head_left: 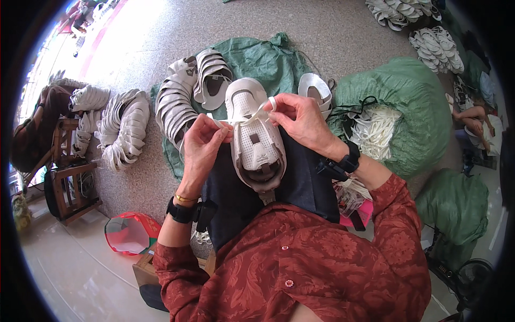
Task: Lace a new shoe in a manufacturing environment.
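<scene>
On my lap lies an off-white shoe upper (250,142) with a perforated tongue and its toe pointing away from me. A white shoelace (244,122) runs across the lower toe area between both hands. My left hand (206,140) pinches one part of the lace at the upper's left edge. At the right edge, my right hand (301,119) grips the other part, and a short loop of lace stands up by its fingers. Whether the lace passes through the eyelets is hard to make out.
Beyond my knees, a curved stack of shoe uppers (174,104) lies on a green sheet (260,56). A loose white upper (314,83) is right of it. An open green sack (410,112) holds white laces (375,134). More stacked uppers (126,126) and a red bag (129,231) are left.
</scene>
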Available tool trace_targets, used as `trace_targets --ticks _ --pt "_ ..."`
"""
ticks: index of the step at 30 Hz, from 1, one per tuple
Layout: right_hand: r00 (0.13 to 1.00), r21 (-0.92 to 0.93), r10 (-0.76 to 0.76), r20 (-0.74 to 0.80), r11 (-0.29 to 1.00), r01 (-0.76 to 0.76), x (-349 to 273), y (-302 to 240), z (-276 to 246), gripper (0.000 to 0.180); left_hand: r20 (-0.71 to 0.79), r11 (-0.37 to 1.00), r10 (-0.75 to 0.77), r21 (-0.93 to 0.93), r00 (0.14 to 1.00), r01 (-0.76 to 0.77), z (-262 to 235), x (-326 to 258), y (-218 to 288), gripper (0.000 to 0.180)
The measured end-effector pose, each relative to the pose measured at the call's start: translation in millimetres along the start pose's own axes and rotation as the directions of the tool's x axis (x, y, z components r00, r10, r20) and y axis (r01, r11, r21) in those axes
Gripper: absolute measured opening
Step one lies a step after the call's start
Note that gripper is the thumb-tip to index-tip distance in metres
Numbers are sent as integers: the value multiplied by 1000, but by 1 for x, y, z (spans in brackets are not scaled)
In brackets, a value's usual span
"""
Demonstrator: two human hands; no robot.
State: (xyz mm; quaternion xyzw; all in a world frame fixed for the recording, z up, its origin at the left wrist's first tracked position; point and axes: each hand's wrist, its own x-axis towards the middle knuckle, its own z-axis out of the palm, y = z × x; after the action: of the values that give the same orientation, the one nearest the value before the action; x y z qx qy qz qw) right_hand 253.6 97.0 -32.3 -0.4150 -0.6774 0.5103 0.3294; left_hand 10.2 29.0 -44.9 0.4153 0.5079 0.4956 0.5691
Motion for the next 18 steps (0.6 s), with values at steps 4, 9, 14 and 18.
trace_targets --ticks 4,9,14,18 --pt "994 -166 -43 103 984 59 4 -8 0 10 -33 998 -33 -55 999 32 1 -3 3 11" --pt "997 0 24 69 1000 -24 6 0 0 14 2 994 -35 -102 999 35 0 -2 3 9" --pt "994 19 69 80 997 -70 3 5 1 15 22 986 -23 -167 999 27 -1 -4 0 9" --pt "996 37 57 70 998 -60 2 8 2 15 -31 979 39 -201 999 -44 5 -2 -7 9"
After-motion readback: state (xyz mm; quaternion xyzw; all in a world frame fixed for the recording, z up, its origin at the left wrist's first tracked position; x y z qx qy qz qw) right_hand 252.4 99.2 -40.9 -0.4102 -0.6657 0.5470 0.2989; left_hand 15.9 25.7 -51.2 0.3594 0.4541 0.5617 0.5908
